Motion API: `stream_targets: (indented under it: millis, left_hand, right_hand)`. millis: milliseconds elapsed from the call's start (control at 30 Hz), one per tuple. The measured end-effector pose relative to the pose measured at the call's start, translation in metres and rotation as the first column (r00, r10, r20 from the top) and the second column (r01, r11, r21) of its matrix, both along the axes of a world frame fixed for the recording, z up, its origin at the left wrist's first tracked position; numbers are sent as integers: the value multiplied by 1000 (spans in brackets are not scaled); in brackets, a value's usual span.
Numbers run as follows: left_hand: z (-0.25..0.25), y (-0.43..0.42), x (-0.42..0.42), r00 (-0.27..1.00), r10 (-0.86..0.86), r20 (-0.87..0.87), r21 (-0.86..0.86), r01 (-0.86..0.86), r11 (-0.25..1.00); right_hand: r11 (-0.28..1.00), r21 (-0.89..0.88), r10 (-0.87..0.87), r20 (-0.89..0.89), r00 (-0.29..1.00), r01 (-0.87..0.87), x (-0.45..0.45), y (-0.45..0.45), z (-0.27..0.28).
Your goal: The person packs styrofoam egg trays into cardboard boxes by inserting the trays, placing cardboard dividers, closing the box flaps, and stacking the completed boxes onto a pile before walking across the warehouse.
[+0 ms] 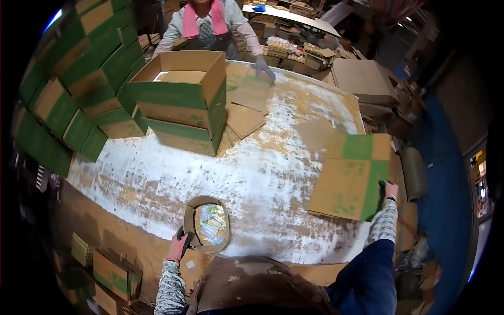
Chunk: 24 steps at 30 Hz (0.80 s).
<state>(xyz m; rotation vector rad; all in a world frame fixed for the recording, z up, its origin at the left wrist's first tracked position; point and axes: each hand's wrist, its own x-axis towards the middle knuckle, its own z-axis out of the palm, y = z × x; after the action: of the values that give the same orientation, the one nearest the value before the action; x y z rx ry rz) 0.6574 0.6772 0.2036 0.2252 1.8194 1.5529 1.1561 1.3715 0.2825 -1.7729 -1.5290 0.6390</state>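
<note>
My left hand (179,245), in a pink and black glove, is closed on the left edge of a small open cardboard container (226,237). Inside it lie several small printed packets (211,223) over yellowish grains or shavings. On the right, my right hand (389,190), gloved alike, grips the right edge of a brown and green cardboard box (341,178). That box looks folded flat and is tilted over the table; part of my fingers is hidden there.
Opposite, a person (212,31) rests a gloved hand on cardboard pieces (252,92). Stacked open boxes (178,94) stand on the stained white table (252,178). Green and brown boxes (94,58) pile up at left, and flat cardboard (362,81) lies at far right.
</note>
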Motion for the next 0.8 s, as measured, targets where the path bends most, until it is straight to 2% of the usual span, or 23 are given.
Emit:
stream_targets:
  millis: [33, 67, 133, 200, 233, 267, 300, 367, 400, 433, 467, 533, 633, 667, 700, 733, 767, 800]
  left_hand:
    - [-12, -2, 2, 1000, 12, -13, -9, -12, 1000]
    - [-28, -3, 2, 1000, 18, -26, -15, -18, 1000]
    - [-45, 2, 4, 999, 38, -36, -69, -41, 997]
    - [-54, 10, 3, 999, 26, -38, -188, -33, 982]
    - [-53, 16, 4, 999, 43, 3, -66, -43, 997]
    - [-56, 19, 1, 999, 39, 24, -88, -37, 995]
    - [-52, 26, 3, 996, 58, 68, -72, -53, 996]
    - [-58, 35, 6, 990, 77, 119, -5, -77, 997]
    - [-66, 34, 5, 990, 69, 126, 41, -75, 996]
    - [-68, 33, 5, 982, 83, 172, 32, -89, 995]
    - [-83, 27, -2, 981, 96, 169, -52, -88, 995]
    - [-91, 22, -2, 990, 80, 118, -79, -71, 994]
    - [-72, 28, 9, 964, 157, 214, -95, -139, 986]
    - [-73, 29, 9, 961, 159, 227, -105, -138, 985]
    - [-78, 29, 8, 957, 164, 237, -117, -139, 983]
    - [-85, 26, 6, 953, 173, 247, -130, -144, 981]
    - [-122, 12, -7, 1000, 0, -11, -141, -2, 990]
    - [-118, 12, -6, 1000, 9, 0, -134, -9, 991]
  right_hand:
    - [999, -27, -29, 88, 996, 31, 15, -4, 27]
    - [990, -30, -132, 201, 971, 141, 26, -4, 51]
    - [993, 114, -67, 299, 952, 34, 4, -53, 118]
    - [978, 204, -76, 549, 832, -45, 37, -48, 116]
    - [989, 144, -58, 559, 827, -28, 33, -70, 127]
    - [996, 86, -42, 562, 826, -7, 20, -94, 136]
    - [1000, 10, 14, 574, 819, -23, 26, -93, 126]
    - [986, 82, 51, 669, 742, -142, 2, -120, 122]
    - [985, 17, 125, 618, 776, -173, -19, -143, 131]
    - [966, 58, 149, 670, 728, -251, -24, -150, 119]
    - [968, 9, 176, 690, 702, -251, -39, -167, 123]
    - [962, -44, 223, 689, 690, -268, -50, -186, 111]
    - [933, -40, 279, 709, 648, -357, -71, -208, 89]
    - [925, 17, 236, 757, 609, -379, -83, -222, 80]
    - [905, -6, 289, 742, 605, -425, -95, -229, 74]
    - [876, 52, 291, 737, 610, -480, -103, -236, 59]
    - [855, 58, 321, 722, 612, -516, -114, -244, 54]
    - [831, 65, 352, 708, 612, -552, -123, -250, 52]
